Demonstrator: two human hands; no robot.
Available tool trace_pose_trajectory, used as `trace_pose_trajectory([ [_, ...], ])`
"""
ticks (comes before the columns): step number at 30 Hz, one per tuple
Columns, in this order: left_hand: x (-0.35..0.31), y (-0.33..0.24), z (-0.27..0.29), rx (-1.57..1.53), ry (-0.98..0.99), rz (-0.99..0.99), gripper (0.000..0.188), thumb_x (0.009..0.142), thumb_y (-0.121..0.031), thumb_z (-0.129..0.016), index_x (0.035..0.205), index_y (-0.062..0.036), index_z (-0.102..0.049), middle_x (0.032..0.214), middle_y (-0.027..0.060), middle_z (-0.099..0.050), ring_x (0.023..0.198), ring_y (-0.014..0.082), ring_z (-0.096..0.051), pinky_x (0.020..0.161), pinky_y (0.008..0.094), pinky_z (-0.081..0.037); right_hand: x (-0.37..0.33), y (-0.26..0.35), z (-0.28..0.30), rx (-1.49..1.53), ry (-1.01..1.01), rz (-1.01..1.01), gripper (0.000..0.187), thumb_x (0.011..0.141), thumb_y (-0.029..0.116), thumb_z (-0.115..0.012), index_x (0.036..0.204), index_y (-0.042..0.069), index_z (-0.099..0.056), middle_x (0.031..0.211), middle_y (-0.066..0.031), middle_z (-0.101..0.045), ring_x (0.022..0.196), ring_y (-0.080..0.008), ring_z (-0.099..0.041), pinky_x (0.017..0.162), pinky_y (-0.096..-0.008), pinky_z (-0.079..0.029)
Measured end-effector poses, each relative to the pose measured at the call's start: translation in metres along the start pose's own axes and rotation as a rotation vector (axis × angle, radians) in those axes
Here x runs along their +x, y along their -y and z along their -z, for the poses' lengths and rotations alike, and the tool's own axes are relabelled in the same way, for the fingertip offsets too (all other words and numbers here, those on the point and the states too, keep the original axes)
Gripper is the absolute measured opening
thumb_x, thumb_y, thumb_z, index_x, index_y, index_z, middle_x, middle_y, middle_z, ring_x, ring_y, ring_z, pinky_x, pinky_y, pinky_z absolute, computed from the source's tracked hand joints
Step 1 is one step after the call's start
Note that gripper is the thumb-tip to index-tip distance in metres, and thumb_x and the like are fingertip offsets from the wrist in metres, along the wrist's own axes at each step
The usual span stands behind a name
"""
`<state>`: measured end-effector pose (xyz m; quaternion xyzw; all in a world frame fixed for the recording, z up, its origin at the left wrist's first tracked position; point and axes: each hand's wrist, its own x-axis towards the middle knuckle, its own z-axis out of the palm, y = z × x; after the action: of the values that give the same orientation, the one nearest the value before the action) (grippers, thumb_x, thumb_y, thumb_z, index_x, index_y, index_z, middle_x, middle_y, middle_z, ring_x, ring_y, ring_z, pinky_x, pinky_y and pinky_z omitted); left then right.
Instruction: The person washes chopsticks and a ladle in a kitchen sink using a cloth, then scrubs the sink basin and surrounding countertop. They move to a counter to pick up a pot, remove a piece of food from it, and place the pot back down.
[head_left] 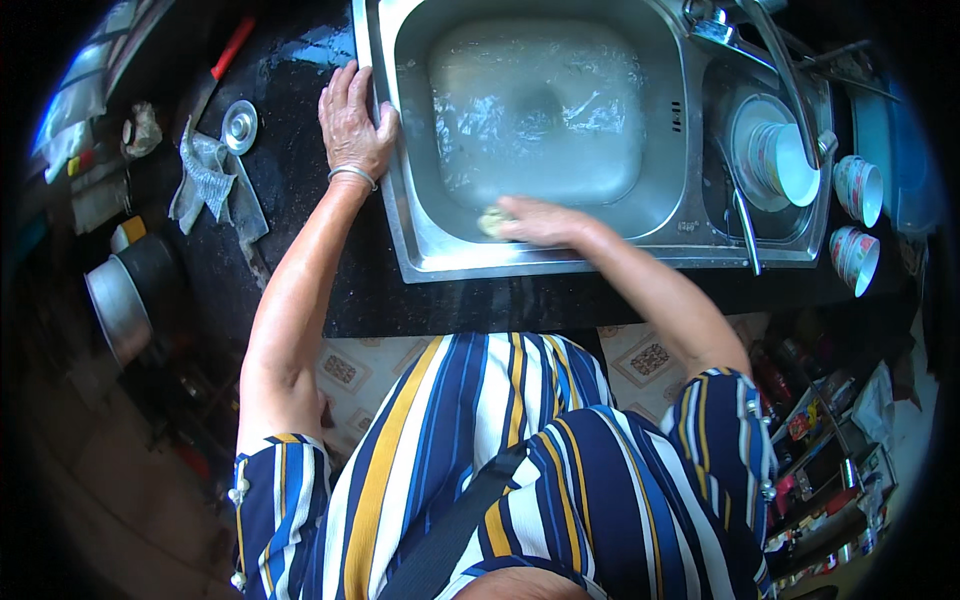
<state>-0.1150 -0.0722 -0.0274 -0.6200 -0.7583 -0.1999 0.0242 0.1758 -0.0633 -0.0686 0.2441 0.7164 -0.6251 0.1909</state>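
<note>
A stainless steel sink is set into the black counter, with cloudy water in its large basin. My right hand reaches to the basin's near wall and is closed on a small pale yellow sponge, which presses on the steel just inside the front edge. Part of the sponge is hidden by the fingers. Fingers stretched out, my left hand lies flat at the sink's left rim and holds nothing. A bracelet circles that wrist.
Bowls and a plate stand in the small right basin under the faucet. Two stacks of bowls lie tilted at the right. On the left counter are a cloth, a round metal strainer, a red-handled knife and a metal pot.
</note>
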Motion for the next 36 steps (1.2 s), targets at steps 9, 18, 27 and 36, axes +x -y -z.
trace_pose_trajectory([
  [9,-0.002,0.0,-0.002,0.008,0.011,0.018,0.055,0.078,-0.027,-0.054,0.13,-0.0092,-0.05,0.139,0.0149,-0.045,0.133,0.0321,-0.038,0.114,0.0474,-0.022,-0.049,-0.124,0.053,-0.746,-0.162,-0.283,0.03,0.088,0.031,-0.057,0.11,0.012,-0.066,0.104,-0.0185,-0.064,0.109,-0.0371,-0.055,0.091,-0.0468,-0.045],
  [18,-0.004,-0.003,0.003,0.006,0.022,0.043,0.055,0.077,-0.025,-0.055,0.13,-0.0091,-0.05,0.137,0.0156,-0.046,0.133,0.0334,-0.038,0.114,0.0486,-0.023,0.082,-0.006,-0.004,-0.727,-0.272,0.114,0.023,0.081,0.021,-0.058,0.099,0.012,-0.069,0.115,-0.015,-0.061,0.114,-0.0316,-0.053,0.098,-0.0517,-0.038],
  [27,-0.007,0.004,0.0,0.031,0.022,0.035,0.056,0.08,-0.031,-0.055,0.132,-0.0108,-0.05,0.14,0.0136,-0.045,0.133,0.0323,-0.038,0.113,0.0471,-0.028,0.171,-0.026,0.125,-0.893,-0.701,0.088,0.037,0.085,0.011,-0.051,0.121,0.018,-0.058,0.126,-0.0086,-0.056,0.116,-0.0277,-0.053,0.097,-0.0485,-0.041],
  [36,-0.005,0.005,0.0,0.023,0.012,0.025,0.057,0.078,-0.03,-0.055,0.131,-0.0093,-0.05,0.138,0.0146,-0.045,0.133,0.0317,-0.038,0.114,0.0466,-0.025,0.08,-0.098,0.137,-0.989,-0.887,-0.116,0.024,0.084,0.014,-0.053,0.104,0.009,-0.066,0.121,-0.0178,-0.057,0.107,-0.0351,-0.054,0.094,-0.0502,-0.042],
])
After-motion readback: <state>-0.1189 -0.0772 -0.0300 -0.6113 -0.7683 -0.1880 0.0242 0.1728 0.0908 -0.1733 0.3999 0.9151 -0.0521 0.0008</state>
